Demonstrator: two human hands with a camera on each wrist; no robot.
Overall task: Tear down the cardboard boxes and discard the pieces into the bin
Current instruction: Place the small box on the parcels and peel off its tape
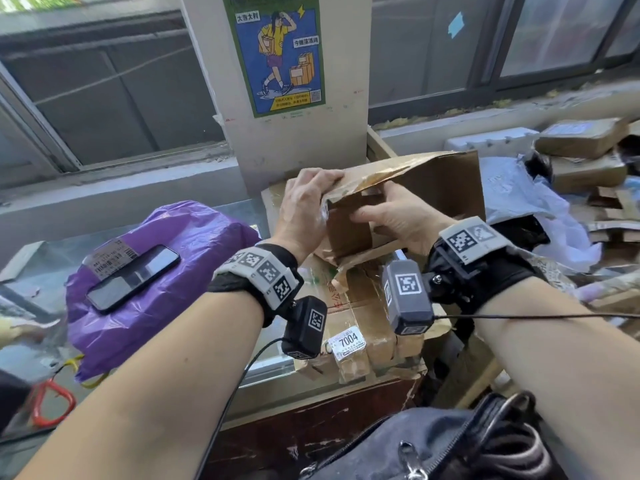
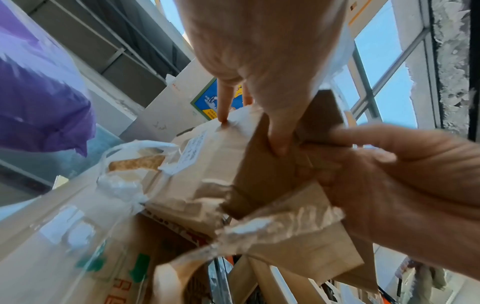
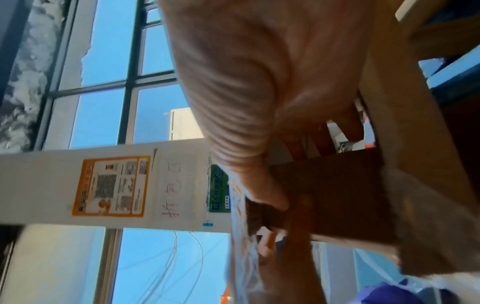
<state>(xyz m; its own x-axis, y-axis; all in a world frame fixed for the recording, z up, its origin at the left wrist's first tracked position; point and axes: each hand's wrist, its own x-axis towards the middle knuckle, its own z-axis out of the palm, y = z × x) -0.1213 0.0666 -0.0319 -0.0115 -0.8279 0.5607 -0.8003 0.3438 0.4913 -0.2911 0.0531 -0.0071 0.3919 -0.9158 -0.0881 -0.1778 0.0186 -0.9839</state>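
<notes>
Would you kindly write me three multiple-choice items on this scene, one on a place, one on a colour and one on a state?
1. Where does the phone lie?
A. on the purple bag
B. on the window sill
C. in the right hand

2. What colour is the poster's border?
A. red
B. green
C. white

3. What are the two hands doing?
A. hanging idle
B. both gripping the cardboard box
C. one holding the phone

Answers:
1. A, the phone rests on top of the purple bag.
2. B, a green edge frames the blue picture.
3. B, the left hand and the right hand both clasp the cardboard box, held above the stack of flattened cardboard.
</notes>
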